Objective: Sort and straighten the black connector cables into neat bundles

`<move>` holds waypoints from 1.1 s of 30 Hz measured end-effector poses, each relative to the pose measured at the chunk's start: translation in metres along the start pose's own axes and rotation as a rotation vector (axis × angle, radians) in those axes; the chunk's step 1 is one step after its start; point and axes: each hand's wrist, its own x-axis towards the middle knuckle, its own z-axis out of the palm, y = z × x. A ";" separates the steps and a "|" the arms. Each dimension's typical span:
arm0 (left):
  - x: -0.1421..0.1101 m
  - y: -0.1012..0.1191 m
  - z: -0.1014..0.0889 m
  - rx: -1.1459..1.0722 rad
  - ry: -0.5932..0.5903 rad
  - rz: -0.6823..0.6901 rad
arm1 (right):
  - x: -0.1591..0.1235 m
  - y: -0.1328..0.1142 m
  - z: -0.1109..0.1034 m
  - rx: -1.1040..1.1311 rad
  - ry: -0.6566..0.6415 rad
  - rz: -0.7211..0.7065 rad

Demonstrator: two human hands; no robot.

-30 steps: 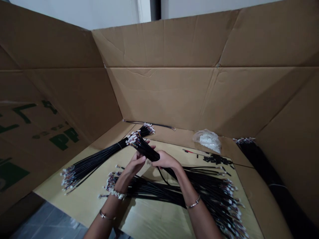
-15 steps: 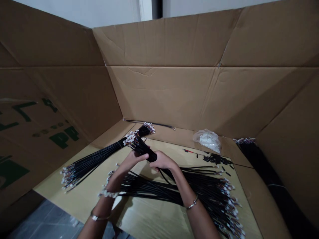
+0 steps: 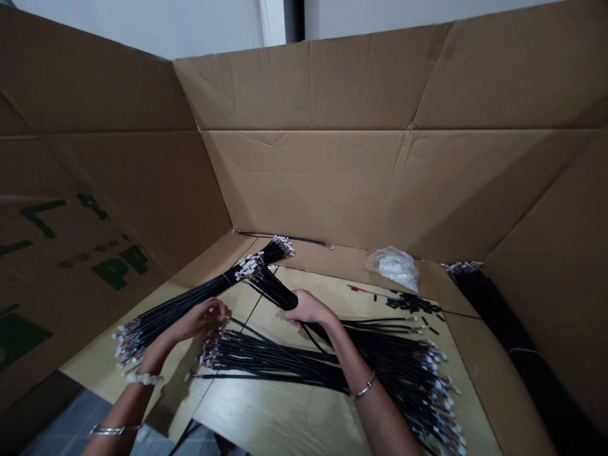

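My right hand (image 3: 308, 309) is closed around a bunch of black cables (image 3: 268, 285) whose white connector ends point up and to the left. My left hand (image 3: 205, 316) has dropped to the left end of the loose pile of black cables (image 3: 332, 364) on the board, fingers curled at the connector tips; what they pinch, if anything, is too small to see. A tied bundle of black cables (image 3: 190, 301) lies diagonally just beyond my left hand.
Tall cardboard walls (image 3: 313, 183) enclose the work surface on three sides. A clear bag of white parts (image 3: 393, 266) and scattered small black pieces (image 3: 411, 304) lie at the back right. More black cables (image 3: 498, 323) run along the right wall. One single cable (image 3: 285, 239) lies at the back.
My left hand let go of the held bunch and moved down and left to the pile's connector ends. My right hand kept its grip and hardly moved.
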 end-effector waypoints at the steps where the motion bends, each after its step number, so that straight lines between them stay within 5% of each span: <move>1: -0.001 0.006 -0.001 -0.043 -0.046 -0.052 | 0.000 0.000 0.000 0.008 0.001 0.003; 3: -0.004 0.017 0.001 -0.258 -0.027 -0.140 | 0.000 0.001 -0.001 0.024 0.002 0.011; 8: -0.013 0.032 0.038 -0.810 0.385 -0.242 | 0.001 0.002 -0.002 0.047 0.004 0.024; 13: -0.030 0.030 0.085 -0.882 0.378 -0.285 | 0.000 0.003 -0.003 0.043 0.003 0.018; 18: -0.032 0.028 0.110 -0.910 0.325 -0.316 | 0.001 0.006 -0.003 0.041 0.000 0.000; 33: -0.008 0.058 0.117 -0.937 0.466 -0.052 | -0.001 0.003 -0.002 -0.003 -0.075 -0.032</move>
